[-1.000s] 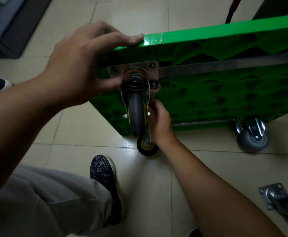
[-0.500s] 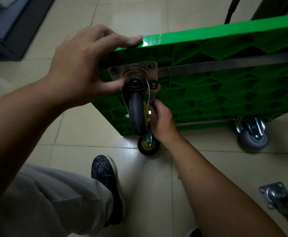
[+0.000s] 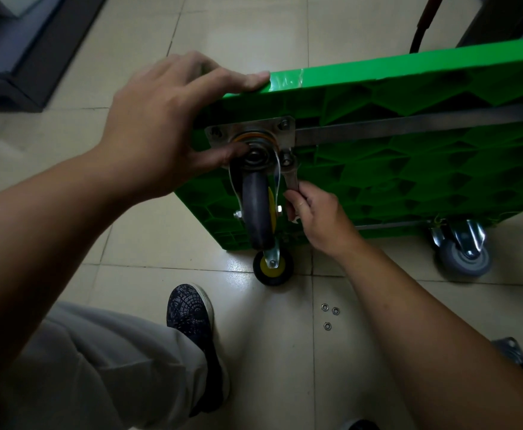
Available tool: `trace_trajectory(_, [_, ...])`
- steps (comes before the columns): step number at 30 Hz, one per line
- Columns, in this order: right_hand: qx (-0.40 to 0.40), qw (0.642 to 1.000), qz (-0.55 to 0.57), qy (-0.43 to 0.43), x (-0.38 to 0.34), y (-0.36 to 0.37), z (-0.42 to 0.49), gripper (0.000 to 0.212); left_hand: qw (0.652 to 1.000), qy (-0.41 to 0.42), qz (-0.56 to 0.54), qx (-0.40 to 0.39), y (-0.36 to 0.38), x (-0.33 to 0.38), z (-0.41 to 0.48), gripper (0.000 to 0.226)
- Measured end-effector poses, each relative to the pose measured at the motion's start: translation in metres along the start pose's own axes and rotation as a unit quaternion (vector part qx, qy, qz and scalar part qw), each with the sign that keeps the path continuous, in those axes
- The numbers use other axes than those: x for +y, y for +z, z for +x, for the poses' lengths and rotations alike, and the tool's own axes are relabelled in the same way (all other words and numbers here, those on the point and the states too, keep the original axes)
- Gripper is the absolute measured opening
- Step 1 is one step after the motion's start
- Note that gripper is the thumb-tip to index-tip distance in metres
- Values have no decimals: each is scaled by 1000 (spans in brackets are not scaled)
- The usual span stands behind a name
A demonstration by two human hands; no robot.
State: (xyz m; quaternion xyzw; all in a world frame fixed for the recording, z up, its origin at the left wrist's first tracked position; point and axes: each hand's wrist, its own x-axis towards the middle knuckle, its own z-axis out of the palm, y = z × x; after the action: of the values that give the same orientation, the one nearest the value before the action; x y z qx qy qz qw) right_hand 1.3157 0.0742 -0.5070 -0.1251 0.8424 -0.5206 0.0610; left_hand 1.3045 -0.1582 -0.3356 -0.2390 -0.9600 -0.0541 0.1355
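Wrench handle vanishes inside right hand; left hand partly covers caster plate.

Dim indoor light throughout; a soft glare sheens the floor tiles below the cart. Corners darken, wide-angle edges bow, and the near forearm blurs slightly.
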Motion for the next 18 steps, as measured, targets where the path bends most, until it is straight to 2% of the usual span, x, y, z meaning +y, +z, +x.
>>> trace_trajectory(6, [-25, 998, -55, -6, -4, -18, -1, 26, 1000, 2, 2, -4, 0, 1, 0, 68])
trace_trajectory(8, [-12, 992, -124, -34, -3, -39, -1, 20, 1000, 2, 2, -7, 0, 2, 0, 68])
trace_trajectory(11, [-29, 962, -258, -91, -14, -76, 2, 37, 1000, 3, 7, -6, 0, 5, 1, 67])
trace_trajectory(13, [-52, 942, -318, -99, -28, -87, 1, 39, 1000, -2, 3, -4, -1, 7, 2, 66])
trace_trajectory(18, [-28, 903, -422, -77, -58, -95, -12, 40, 1000, -15, -4, 0, -1, 9, 4, 66])
